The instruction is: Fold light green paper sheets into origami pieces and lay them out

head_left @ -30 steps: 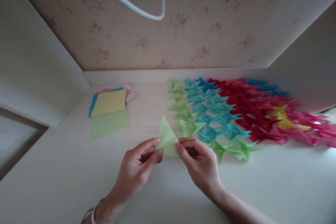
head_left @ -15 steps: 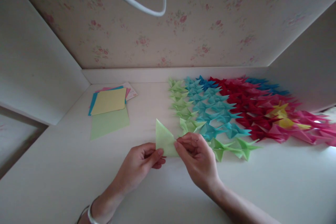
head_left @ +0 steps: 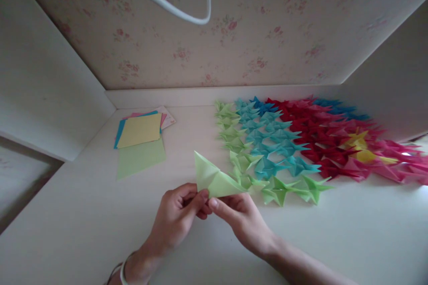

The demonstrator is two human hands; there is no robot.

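Observation:
A partly folded light green paper is held just above the white desk, with one corner pointing up to the left. My left hand pinches its lower left edge. My right hand pinches its lower edge from the right, thumb and forefinger closed on it. Both hands sit near the desk's front middle, just left of the nearest green folded pieces.
Several rows of folded paper shapes in green, teal, red, yellow and pink cover the desk's right half. A stack of flat coloured sheets with a loose green sheet lies at the back left. A white cable hangs overhead.
The green paper has been opened out and turned, now wider and lower. My right hand slid down and left along its edge. My left hand stayed pinched on it.

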